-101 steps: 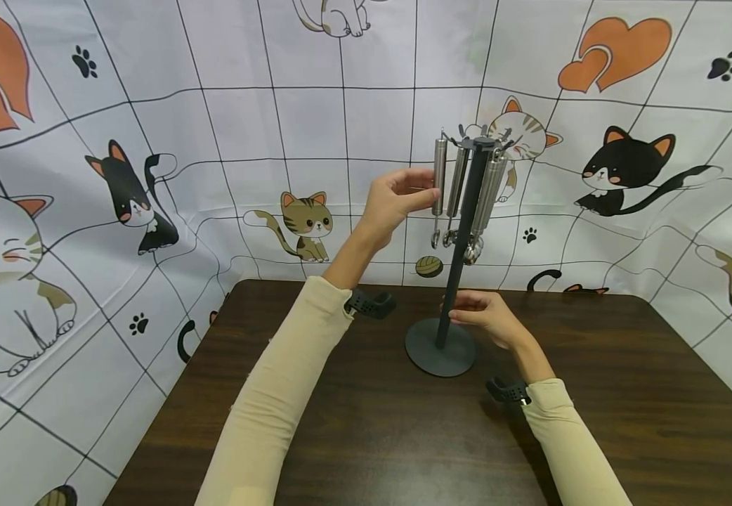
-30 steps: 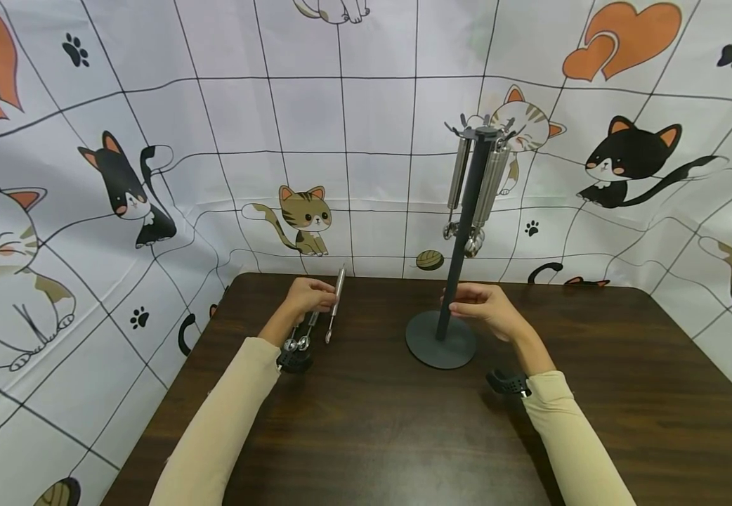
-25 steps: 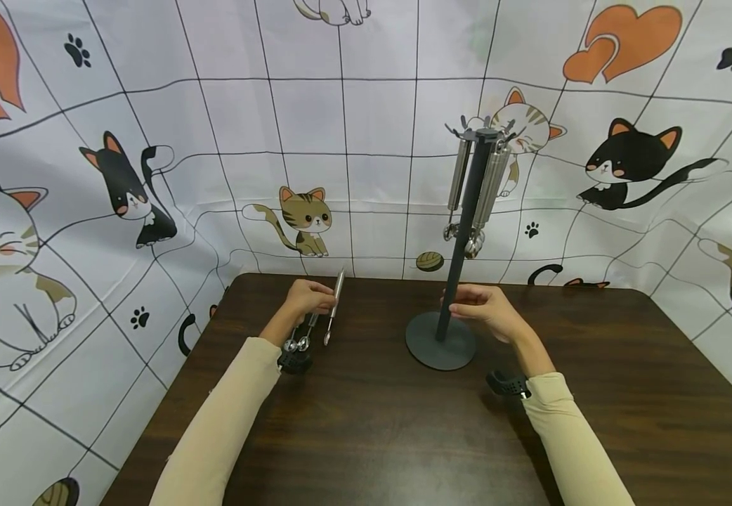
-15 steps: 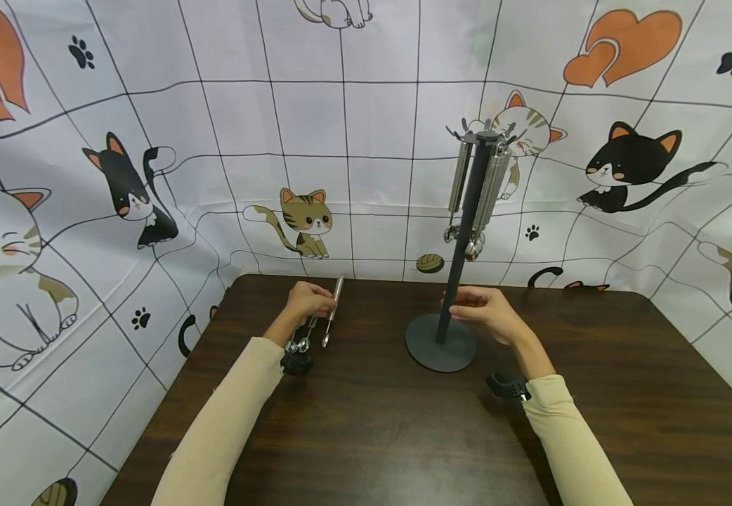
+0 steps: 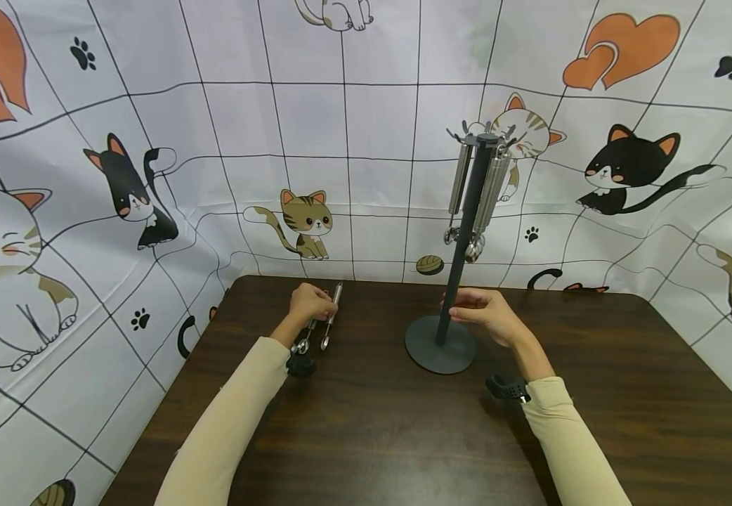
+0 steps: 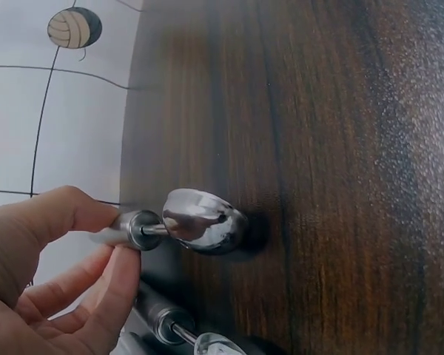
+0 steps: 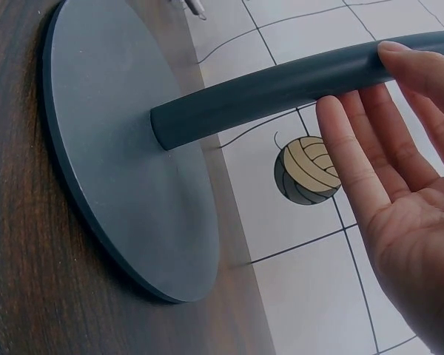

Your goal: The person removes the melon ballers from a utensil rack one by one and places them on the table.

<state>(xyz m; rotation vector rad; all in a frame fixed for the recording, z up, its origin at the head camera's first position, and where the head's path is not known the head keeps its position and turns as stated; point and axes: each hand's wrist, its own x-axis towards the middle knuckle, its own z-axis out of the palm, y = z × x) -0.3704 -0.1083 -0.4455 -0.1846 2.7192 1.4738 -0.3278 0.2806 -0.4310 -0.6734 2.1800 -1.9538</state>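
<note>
My left hand (image 5: 309, 303) is low at the table's back left. Its thumb and fingers pinch the cylindrical handle of a metal spoon (image 5: 324, 343). In the left wrist view the round, shiny bowl of this spoon (image 6: 200, 220) is close to the wood; contact is hard to judge. Beside it lies another spoon (image 6: 214, 345), partly hidden by the hand. My right hand (image 5: 489, 315) grips the pole of a dark grey utensil stand (image 5: 440, 355) just above its round base. In the right wrist view, thumb and fingertips touch opposite sides of the pole (image 7: 266, 90).
Several metal utensils (image 5: 491, 190) hang from hooks at the stand's top. The dark wooden table (image 5: 372, 422) ends at a wall sheet (image 5: 378, 183) printed with cats. A dark band (image 5: 300, 365) is on the left wrist, another (image 5: 506, 388) on the right.
Earlier, my left hand was at a hanging utensil on the stand's left side. It has since moved left and down with the spoon, which has lowered slightly further. My right hand stays on the pole.
</note>
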